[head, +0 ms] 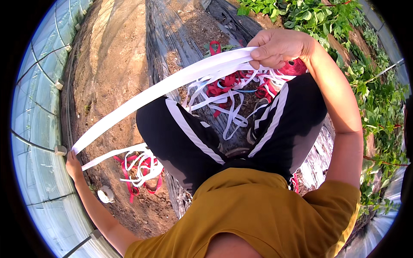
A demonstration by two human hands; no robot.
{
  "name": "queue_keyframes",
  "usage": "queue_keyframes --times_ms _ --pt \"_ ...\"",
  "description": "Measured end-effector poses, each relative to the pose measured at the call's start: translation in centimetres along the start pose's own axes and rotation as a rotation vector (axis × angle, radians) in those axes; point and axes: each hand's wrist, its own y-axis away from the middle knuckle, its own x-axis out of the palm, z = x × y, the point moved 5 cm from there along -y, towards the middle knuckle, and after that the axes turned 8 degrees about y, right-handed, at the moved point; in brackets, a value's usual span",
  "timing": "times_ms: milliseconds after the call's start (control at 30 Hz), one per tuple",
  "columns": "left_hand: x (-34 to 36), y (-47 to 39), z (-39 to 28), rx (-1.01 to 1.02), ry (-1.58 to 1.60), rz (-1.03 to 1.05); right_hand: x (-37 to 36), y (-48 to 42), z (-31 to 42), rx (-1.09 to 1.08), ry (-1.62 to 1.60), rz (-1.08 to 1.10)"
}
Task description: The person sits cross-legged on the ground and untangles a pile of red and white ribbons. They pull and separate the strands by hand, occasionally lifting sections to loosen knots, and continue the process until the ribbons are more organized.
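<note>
A long white fabric-like strip (161, 88) stretches between my two hands, across and above my knees. At the far left, my left hand (74, 166) pinches one end of that span; a second stretch of white strip trails from near it to a loose heap (142, 169) of white and red strips on the soil. My right hand (277, 48) grips the strip at the upper right, thumb against fingers. Below that hand lies a tangle of white and red strips (230, 85), with some light blue pieces. A red roll (292, 67) is partly hidden behind my right hand.
My bent knees in black trousers (180, 135) frame the tangle. Black plastic mulch film (171, 35) covers part of the bare soil (109, 74). A white roll (105, 194) lies near my left forearm. Greenhouse plastic sheeting (38, 106) curves along the left; leafy plants (371, 93) line the right.
</note>
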Motion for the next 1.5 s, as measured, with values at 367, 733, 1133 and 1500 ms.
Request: queue_keyframes --times_ms 367,733,1133,1500 --pt "4.6 1.4 -0.9 -0.205 -0.011 0.545 0.9 -4.1 1.8 -0.032 0.241 -0.094" --pt "-4.6 1.6 -45.2 0.213 1.53 1.049 3.0 -6.8 1.0 -0.069 0.081 0.072" --pt "4.0 3.4 -23.2 -0.368 1.299 0.882 0.8 -3.7 -3.8 -0.028 0.045 0.005" --pt "-4.3 3.0 -42.0 0.499 0.943 0.711 4.0 -7.1 -3.9 0.08 0.371 0.022"
